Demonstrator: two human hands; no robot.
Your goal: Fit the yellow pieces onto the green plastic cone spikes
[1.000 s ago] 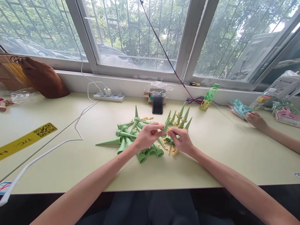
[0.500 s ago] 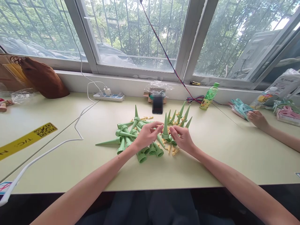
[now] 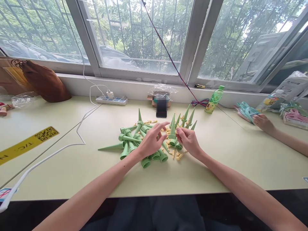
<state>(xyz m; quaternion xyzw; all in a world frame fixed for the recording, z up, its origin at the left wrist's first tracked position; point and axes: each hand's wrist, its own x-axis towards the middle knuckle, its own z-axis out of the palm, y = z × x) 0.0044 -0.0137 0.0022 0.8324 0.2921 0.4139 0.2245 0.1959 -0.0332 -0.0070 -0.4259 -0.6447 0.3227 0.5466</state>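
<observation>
My right hand pinches a green plastic watering spike, which stands point up with its ribbed collar at the bottom. Its fingertips partly hide any small piece at the spike's side. To the left, my left hand has its fingers apart and holds nothing, hovering over a pile of green spikes that lie at various angles, some with threaded open ends toward me. Small yellow valve pieces are scattered between and beyond my hands. Several spikes with yellow pieces fitted stand upright behind my right hand.
Behind the pile are a phone and a small box with clear plastic wrap. A green drink bottle stands near the window sill. A power strip with a white cable lies left. Another person's hand touches blue packaged items at right.
My left hand has come away from the spike, its fingers opening and shifting slightly left. The spike has moved slightly right in my right hand.
</observation>
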